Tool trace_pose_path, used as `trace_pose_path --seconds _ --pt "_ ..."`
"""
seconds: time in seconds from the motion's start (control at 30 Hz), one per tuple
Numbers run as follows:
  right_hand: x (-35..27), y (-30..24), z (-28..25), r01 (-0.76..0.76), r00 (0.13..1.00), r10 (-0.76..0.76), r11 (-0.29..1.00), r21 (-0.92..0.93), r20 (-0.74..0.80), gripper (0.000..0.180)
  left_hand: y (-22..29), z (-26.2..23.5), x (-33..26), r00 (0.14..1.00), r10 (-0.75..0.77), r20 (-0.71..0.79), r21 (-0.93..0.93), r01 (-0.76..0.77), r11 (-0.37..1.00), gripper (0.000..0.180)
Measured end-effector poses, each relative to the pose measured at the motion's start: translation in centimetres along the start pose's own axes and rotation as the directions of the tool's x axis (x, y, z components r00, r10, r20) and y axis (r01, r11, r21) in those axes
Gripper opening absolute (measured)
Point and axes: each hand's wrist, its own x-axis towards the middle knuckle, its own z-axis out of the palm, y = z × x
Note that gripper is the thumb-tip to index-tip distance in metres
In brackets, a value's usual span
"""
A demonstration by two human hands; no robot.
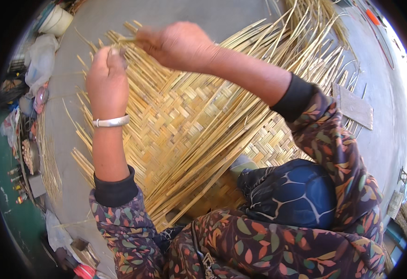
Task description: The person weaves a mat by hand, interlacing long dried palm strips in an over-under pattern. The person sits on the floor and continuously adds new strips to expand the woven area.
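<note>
A partly woven mat of split reeds [175,114] lies on the floor, with loose strip ends fanning out along its far and left sides. My left hand [108,86], a silver bangle at its wrist, is closed in a pinch above the mat's far left edge. To its right, my right hand [180,46] is curled closed, its fingertips smeared by motion. A short stretch of reed strip [128,39] shows between the two hands, gripped at both ends. A bundle of long loose reed strips [217,146] lies diagonally across the weave.
My bent knee [296,193] rests over the mat's near right part. A flat board [352,106] lies on strip ends at the right. Along the left stand a white bucket [57,21], plastic bags [40,60] and clutter. More loose reeds [324,18] lie at the far right.
</note>
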Motion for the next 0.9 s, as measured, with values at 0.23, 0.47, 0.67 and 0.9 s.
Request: trace_pose_path --seconds 0.23,0.47,0.67,0.9 --pt "0.1 2.6 1.7 0.037 0.999 -0.037 0.999 0.0 -0.028 0.024 -2.1 2.4 1.2 0.977 0.213 0.0 0.2 -0.209 0.957 0.023" --pt "0.9 3.0 0.6 0.347 0.921 -0.293 0.916 0.201 -0.255 0.023 -13.6 0.1 6.9 0.896 -0.37 0.246 -0.135 0.41 0.902 0.026" --pt "4.1 16.4 -5.0 0.226 0.733 0.497 0.467 0.855 -0.465 0.02 -13.4 7.7 -0.4 0.831 -0.35 0.433 0.046 0.367 0.929 0.04" --pt "0.2 28.0 -1.4 0.145 0.354 0.933 0.016 0.989 -0.066 0.035 -18.3 14.1 -1.7 0.862 -0.287 0.417 0.347 0.141 0.927 0.036"
